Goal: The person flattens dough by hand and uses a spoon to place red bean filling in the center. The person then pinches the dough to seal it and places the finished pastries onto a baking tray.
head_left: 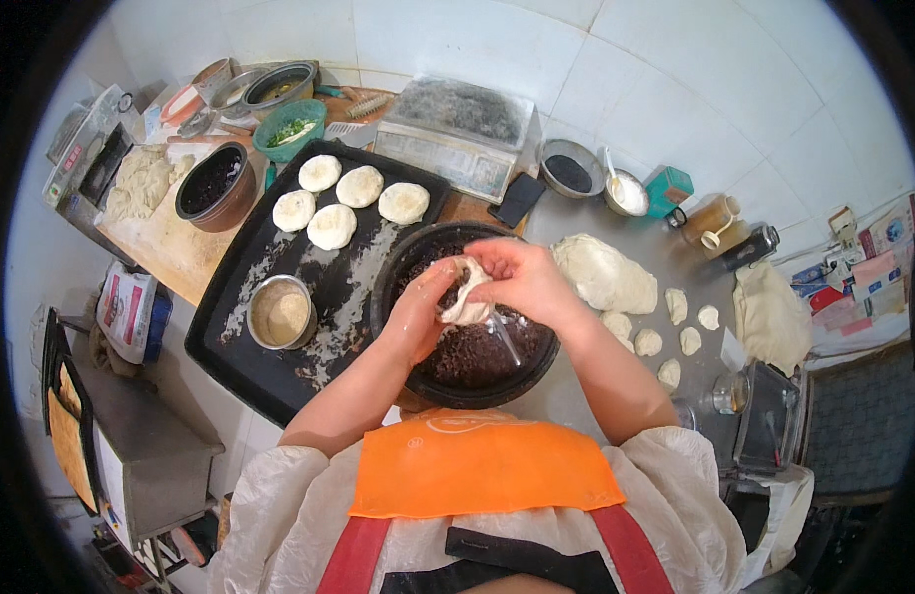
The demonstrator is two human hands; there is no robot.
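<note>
Over a dark bowl of crumbly, dark reddish-brown filling, I hold a piece of dough wrapped around some dark filling. My left hand cups it from the left, fingers curled around its side. My right hand pinches the dough's rim on the right. A shiny utensil stands in the filling just below my right hand; its far end is hidden. Left of the bowl, a black baking tray carries several round, flattened dough cakes and a metal cup of pale, grainy contents.
On the right metal counter lie a large dough lump and several small dough pieces. A scale stands against the wall, beside a black phone. Behind the tray are a brown pot and a green bowl.
</note>
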